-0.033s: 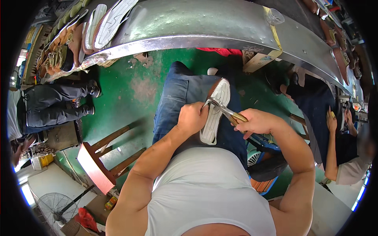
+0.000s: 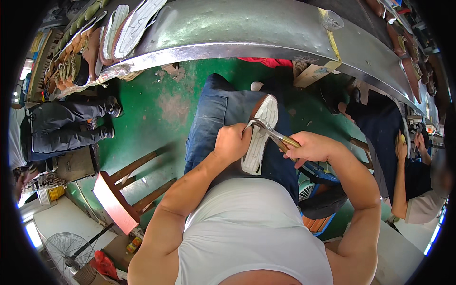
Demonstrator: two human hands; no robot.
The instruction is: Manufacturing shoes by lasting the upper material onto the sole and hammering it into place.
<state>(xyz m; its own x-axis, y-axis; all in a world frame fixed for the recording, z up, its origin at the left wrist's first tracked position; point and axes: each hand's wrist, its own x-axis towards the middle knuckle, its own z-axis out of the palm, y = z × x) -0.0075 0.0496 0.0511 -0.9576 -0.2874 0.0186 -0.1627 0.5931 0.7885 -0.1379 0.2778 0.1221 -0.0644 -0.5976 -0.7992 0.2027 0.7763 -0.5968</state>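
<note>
A shoe with a white, seamed underside and a brown toe lies bottom up across my thighs, its toe pointing away from me. My left hand is closed on the shoe's left edge, thumb pressed near the forepart; its fingertips are partly hidden. My right hand grips the yellowish handles of metal pincers from the right. Their steel head reaches across the shoe to its left edge, close to my left thumb. Whether the jaws pinch any material is too small to tell.
A metal-topped bench runs along the far side, with white-bottomed shoes at its left. A wooden stool and a fan stand left. One person stands left; another works at right. A dark bag is by my right side.
</note>
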